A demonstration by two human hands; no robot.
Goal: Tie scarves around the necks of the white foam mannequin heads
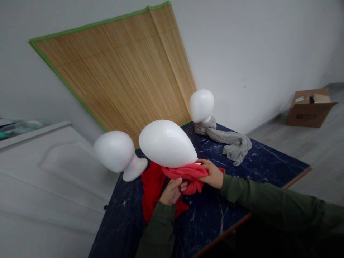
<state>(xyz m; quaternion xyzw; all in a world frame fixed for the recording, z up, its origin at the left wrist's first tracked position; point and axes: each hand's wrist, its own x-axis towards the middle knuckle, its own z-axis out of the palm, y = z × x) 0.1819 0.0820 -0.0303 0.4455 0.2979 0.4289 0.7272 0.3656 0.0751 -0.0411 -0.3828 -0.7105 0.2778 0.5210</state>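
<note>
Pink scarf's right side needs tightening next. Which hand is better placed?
Right, I'd judge: the right hand is on that side of the pink scarf, close to the middle head; the left hand sits lower and further left.

A slatted mat (115, 71) (green-edged) is against the wall (255, 53); an open cardboard box (307, 115) stands on the floor (328, 147).

On tbl (268, 163): L head (114, 150), mid head (166, 143) to its R, back head (202, 104) behind. Scarf (182, 171) at mid head's base, partly over cloth (153, 188). 2nd scarf (228, 138) round back head's base, trailing R. Mat (115, 64) behind; box (307, 114) on flr (298, 143), far R.
</note>
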